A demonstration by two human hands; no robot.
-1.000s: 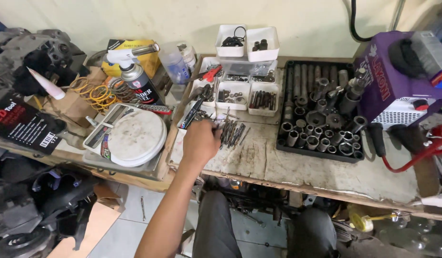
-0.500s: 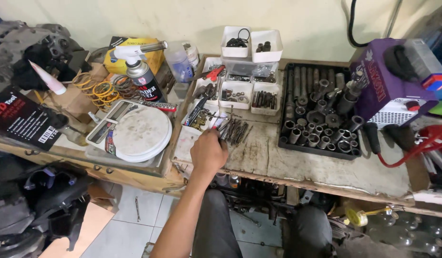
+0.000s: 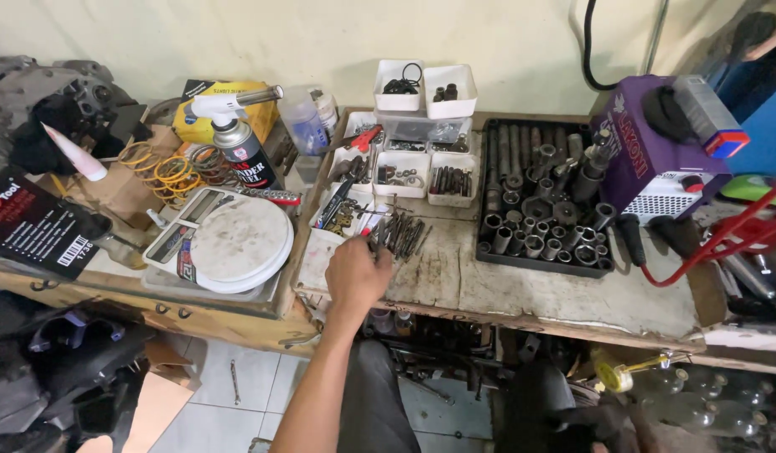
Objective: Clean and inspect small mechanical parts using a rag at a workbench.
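head view: the left hand [image 3: 356,275], fingers curled, touches a loose pile of dark metal bolts [image 3: 401,235] on the worn wooden surface [image 3: 522,289]; whether it grips one, i cannot tell.

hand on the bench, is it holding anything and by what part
The left hand lies on the pile of dark metal bits, fingers at the pile's near left end. Whether it grips one cannot be told; the fingertips are hidden.
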